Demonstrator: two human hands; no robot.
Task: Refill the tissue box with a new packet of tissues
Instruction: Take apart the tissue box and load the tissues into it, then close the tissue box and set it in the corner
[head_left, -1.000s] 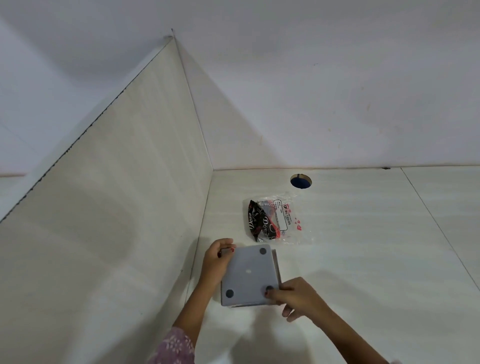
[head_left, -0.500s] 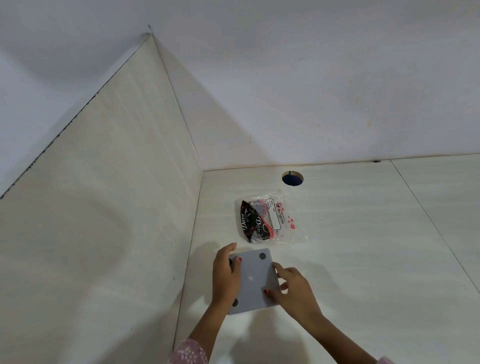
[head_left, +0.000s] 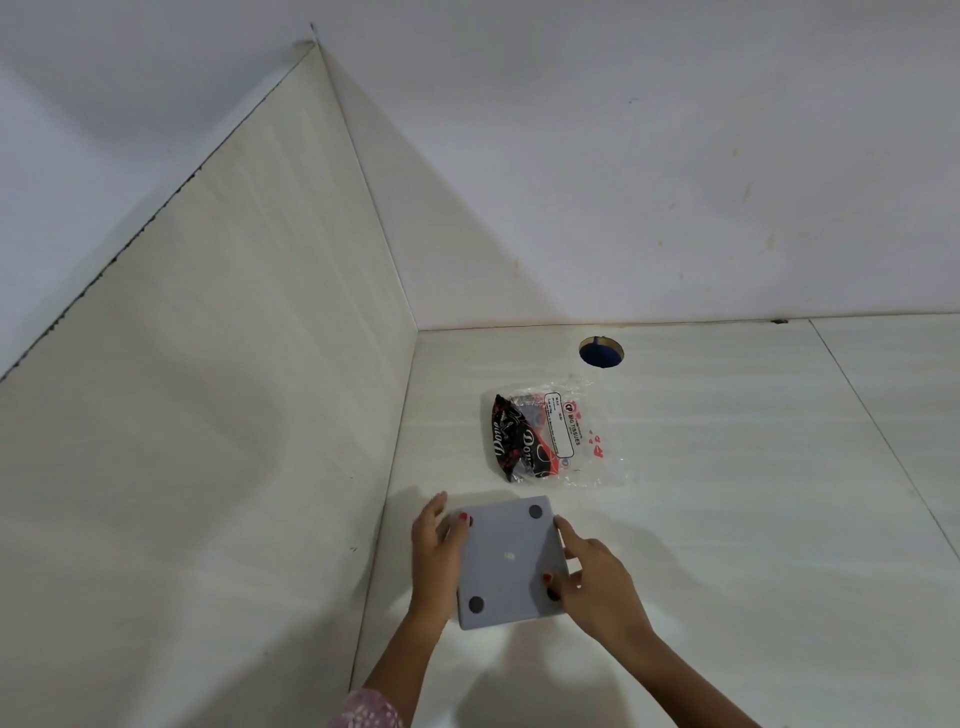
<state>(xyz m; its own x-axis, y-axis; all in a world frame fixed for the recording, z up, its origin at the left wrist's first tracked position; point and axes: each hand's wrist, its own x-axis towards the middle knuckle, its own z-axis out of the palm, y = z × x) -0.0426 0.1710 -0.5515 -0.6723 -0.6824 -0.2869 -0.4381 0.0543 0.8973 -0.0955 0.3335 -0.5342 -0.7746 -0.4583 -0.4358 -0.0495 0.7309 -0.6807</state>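
Observation:
A grey square tissue box (head_left: 511, 561) lies upside down on the pale counter, its flat base with round dark feet facing up. My left hand (head_left: 435, 551) rests against the box's left edge with a fingertip on the base. On the right side, my right hand (head_left: 592, 582) presses fingertips onto the base near the lower right foot. Just beyond the box lies a clear plastic tissue packet (head_left: 545, 439) with black and red print, apart from both hands.
The counter (head_left: 753, 519) meets a tiled side wall (head_left: 234, 415) on the left and a white back wall behind. A round hole (head_left: 601, 352) showing blue opens in the counter near the back wall, beyond the packet.
Both hands have shifted on the upturned box: the left moved from the corner to the left edge, the right from the near edge onto the base. The packet has not moved.

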